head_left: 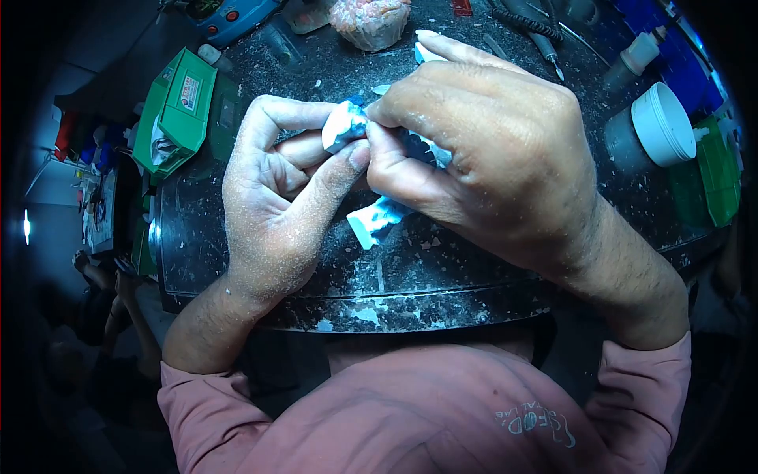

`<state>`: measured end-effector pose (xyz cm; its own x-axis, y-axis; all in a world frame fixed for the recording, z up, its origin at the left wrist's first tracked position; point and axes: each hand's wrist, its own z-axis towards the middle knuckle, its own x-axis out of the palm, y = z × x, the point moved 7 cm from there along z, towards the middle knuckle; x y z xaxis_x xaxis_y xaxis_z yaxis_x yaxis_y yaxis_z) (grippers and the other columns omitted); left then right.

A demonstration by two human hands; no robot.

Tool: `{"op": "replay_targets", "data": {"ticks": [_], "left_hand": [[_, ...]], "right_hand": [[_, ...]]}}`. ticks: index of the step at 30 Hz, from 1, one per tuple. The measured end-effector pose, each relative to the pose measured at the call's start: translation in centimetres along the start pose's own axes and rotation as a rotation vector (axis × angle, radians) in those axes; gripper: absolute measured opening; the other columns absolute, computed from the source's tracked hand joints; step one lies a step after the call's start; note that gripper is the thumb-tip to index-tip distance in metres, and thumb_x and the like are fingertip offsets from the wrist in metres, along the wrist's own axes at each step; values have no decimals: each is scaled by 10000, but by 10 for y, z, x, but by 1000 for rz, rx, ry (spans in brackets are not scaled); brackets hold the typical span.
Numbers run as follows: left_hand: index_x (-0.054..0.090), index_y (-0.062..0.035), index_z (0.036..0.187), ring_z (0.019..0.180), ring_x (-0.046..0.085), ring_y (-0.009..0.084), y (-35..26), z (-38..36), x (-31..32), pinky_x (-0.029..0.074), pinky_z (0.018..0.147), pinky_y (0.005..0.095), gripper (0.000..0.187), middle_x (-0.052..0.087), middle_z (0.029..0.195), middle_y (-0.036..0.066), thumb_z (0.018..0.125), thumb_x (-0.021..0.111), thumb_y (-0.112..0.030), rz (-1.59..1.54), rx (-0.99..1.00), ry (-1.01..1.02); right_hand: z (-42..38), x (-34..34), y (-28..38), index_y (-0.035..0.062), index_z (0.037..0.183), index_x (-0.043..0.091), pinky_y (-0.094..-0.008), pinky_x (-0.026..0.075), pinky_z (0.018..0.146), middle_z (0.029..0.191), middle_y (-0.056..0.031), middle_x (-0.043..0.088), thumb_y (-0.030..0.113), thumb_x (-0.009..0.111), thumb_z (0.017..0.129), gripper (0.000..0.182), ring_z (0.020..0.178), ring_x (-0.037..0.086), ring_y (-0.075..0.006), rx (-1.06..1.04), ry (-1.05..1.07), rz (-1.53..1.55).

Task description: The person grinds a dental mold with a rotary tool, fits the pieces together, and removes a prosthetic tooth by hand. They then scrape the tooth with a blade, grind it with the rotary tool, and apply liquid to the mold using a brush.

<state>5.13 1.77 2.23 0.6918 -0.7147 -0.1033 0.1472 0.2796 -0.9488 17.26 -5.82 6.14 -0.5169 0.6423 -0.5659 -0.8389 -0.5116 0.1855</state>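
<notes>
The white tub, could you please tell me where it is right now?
In the head view, the white tub is at the right side of the table, between the right hand and a green bin.

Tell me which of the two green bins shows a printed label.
The green bin on the left, beyond the left hand. Its white label faces up into view; the other green bin, beside the white tub, shows none.

A: where's the cam at?
B: on the head, looking forward and down, pretty close over the left hand point(276, 189) and right hand point(497, 150), super wide, even gets the shirt point(410, 411) lol
</notes>
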Motion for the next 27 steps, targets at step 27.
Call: {"op": "replay_targets", "data": {"ticks": [27], "left_hand": [[405, 58, 1190, 1018, 656, 247, 7, 5, -4, 585, 849, 352, 310, 618, 1081, 243, 931, 561, -7, -214, -41, 66]], "right_hand": [[11, -7, -37, -23, 896, 700, -232, 514, 680, 770, -60, 694, 105, 696, 837, 141, 691, 636, -101, 579, 191, 837]]}}
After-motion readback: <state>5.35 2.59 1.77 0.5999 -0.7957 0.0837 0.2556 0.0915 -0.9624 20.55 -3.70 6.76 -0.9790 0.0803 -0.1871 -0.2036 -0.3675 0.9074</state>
